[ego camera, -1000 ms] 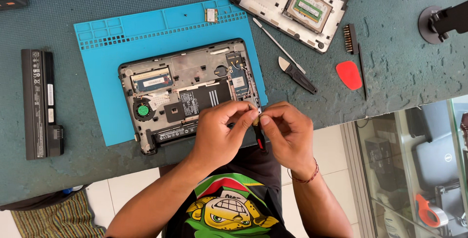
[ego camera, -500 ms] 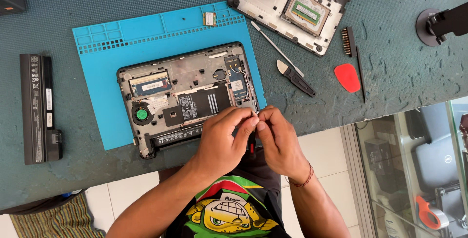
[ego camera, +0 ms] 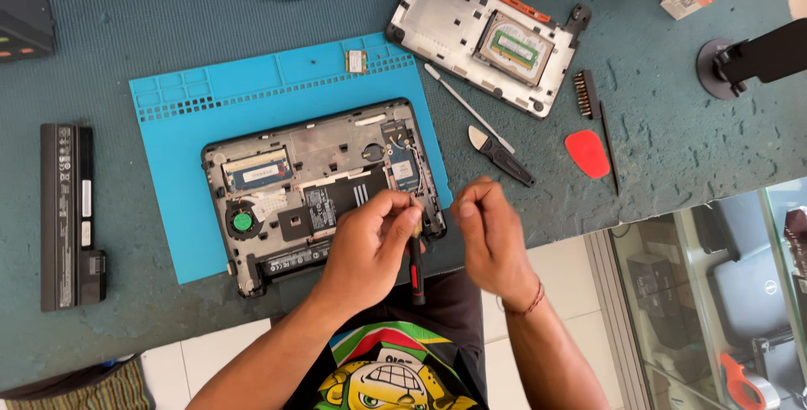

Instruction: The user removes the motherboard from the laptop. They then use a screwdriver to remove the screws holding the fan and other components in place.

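Right hand (ego camera: 492,238) drawn apart from left hand (ego camera: 374,238); left grip holds screwdriver (ego camera: 416,271), long axis upright, tip beside opened laptop (ego camera: 324,191); right grip pinched, contents unclear.

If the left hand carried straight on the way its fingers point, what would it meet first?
Probably the right hand. The left hand, holding a red-and-black screwdriver, points its fingers toward it across a small gap at the opened laptop's edge. Depth is unclear.

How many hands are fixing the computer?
2. The left hand grips a red-and-black screwdriver over the opened laptop's near edge. The right hand is beside it, apart from it, fingers pinched.
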